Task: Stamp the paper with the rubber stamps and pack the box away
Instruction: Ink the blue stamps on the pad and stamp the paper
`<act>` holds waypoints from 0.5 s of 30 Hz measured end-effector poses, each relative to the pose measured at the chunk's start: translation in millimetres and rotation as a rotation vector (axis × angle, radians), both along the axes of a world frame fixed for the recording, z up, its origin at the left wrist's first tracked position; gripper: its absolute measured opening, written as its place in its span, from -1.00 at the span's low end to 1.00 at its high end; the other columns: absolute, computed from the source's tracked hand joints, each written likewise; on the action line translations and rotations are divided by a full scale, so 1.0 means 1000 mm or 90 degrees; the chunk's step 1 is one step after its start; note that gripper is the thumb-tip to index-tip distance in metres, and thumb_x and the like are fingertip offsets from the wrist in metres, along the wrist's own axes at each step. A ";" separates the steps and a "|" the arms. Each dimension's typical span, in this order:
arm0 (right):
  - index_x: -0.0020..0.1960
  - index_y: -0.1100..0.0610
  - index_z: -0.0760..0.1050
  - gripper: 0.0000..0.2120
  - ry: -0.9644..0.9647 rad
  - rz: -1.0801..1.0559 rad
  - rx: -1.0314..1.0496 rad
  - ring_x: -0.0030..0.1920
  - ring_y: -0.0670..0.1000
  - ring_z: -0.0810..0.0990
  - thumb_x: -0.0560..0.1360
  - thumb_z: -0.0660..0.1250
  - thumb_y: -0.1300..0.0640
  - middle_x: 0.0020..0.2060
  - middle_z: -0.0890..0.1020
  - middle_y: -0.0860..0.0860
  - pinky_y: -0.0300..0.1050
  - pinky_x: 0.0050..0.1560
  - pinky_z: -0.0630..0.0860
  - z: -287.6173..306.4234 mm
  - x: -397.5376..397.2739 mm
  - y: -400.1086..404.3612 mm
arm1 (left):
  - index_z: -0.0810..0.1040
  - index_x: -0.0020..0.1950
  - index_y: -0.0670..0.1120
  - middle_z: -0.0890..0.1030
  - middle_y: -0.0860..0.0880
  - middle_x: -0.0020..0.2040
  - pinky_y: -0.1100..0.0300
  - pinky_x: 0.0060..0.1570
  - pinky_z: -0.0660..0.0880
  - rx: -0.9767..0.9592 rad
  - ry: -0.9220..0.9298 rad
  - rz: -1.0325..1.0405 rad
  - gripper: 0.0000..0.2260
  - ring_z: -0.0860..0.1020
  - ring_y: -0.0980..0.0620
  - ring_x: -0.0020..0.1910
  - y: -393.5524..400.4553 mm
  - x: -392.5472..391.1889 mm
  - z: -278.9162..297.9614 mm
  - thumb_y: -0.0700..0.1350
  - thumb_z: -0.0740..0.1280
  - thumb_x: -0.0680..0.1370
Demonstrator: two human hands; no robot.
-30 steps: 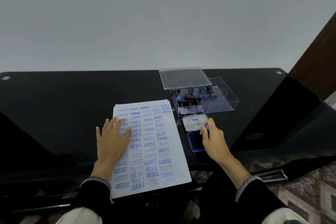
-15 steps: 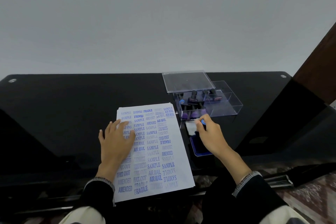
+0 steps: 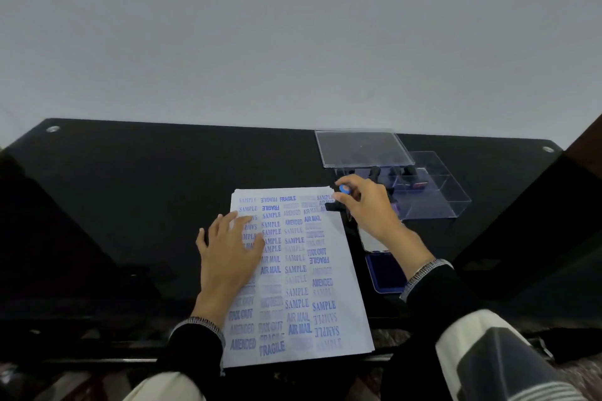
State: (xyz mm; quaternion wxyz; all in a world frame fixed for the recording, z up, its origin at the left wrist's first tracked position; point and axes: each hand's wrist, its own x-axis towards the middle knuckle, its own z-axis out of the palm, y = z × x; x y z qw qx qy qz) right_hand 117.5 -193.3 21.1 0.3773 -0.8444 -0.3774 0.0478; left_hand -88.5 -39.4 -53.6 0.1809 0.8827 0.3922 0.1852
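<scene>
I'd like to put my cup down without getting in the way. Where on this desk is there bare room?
The widest bare stretch of the black table lies left of the paper and the left hand. The strip behind the paper is bare too. The right side is crowded: clear box, its lid, ink pad, right hand holding a stamp.

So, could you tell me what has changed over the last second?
The right hand, holding the blue-topped stamp, moved from the ink pad up and left to the top right corner of the paper. The left hand stayed flat on the paper; the clear box and its lid stayed put.
</scene>
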 end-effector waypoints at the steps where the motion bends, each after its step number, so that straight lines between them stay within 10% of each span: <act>1: 0.09 0.09 0.57 -0.83 -0.012 0.009 -0.014 -0.29 -0.11 0.47 0.50 0.38 0.10 -0.23 0.54 -0.04 -0.23 -0.16 0.42 0.000 0.001 0.001 | 0.41 0.38 0.08 0.31 0.05 0.46 -0.13 0.48 -0.06 0.000 -0.002 0.002 -0.59 0.15 0.01 0.50 0.000 0.000 0.000 0.15 0.21 0.56; 15: 0.04 0.15 0.62 -0.82 -0.052 0.043 -0.064 -0.39 -0.12 0.41 0.48 0.40 0.11 -0.39 0.44 -0.14 -0.49 -0.35 0.31 -0.001 -0.002 0.004 | 0.43 0.36 0.07 0.34 0.05 0.44 -0.14 0.48 -0.03 0.015 -0.009 0.002 -0.60 0.18 0.00 0.49 0.000 0.000 -0.001 0.14 0.23 0.55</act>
